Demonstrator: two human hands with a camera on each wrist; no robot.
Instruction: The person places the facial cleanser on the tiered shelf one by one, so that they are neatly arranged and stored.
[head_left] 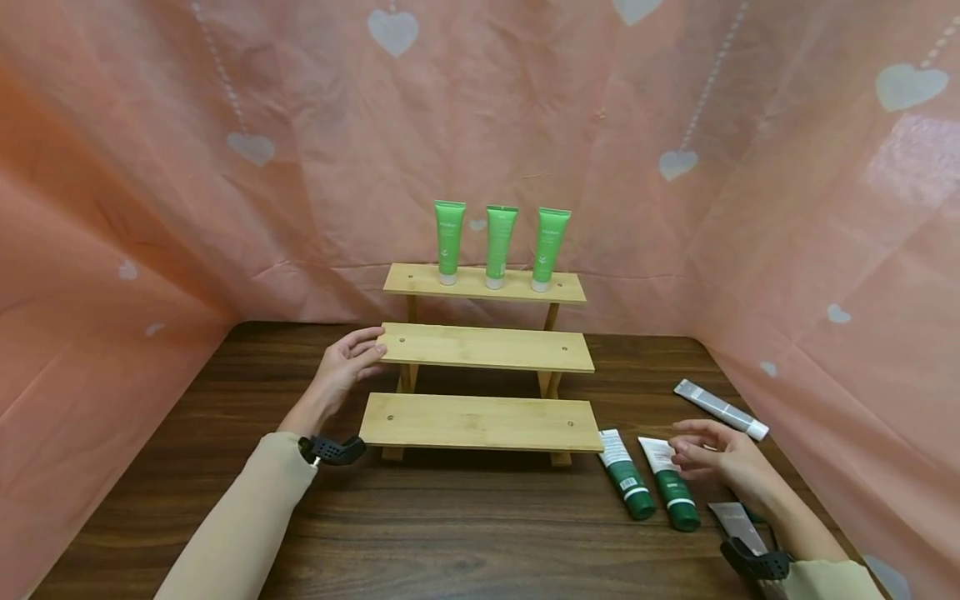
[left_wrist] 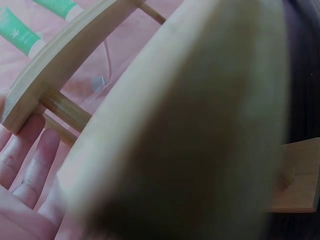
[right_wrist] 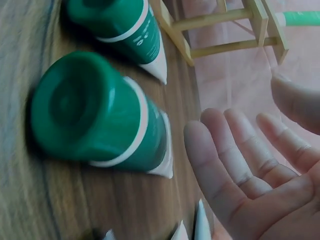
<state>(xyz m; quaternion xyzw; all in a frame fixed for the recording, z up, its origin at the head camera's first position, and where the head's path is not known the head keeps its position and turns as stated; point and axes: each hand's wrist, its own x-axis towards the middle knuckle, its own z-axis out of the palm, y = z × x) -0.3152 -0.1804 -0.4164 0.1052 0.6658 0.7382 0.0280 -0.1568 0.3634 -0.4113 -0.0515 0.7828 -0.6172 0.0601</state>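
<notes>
Below the spread right hand (head_left: 729, 463), a half-hidden grey tube (head_left: 738, 525); left hand (head_left: 347, 363) pinching middle shelf (head_left: 487, 347)

I faced creased peach-pink fabric (head_left: 330, 183) printed with white hearts (head_left: 393, 33), enclosing a dark wood-grain tabletop (head_left: 450, 533) on three sides; a pale patch (head_left: 911, 162) brightened its right side

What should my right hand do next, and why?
Probably close your right hand on the nearer white-and-green tube: it lies on the table close by that open hand, not yet held, while three light-green tubes already stand on the top shelf.
</notes>
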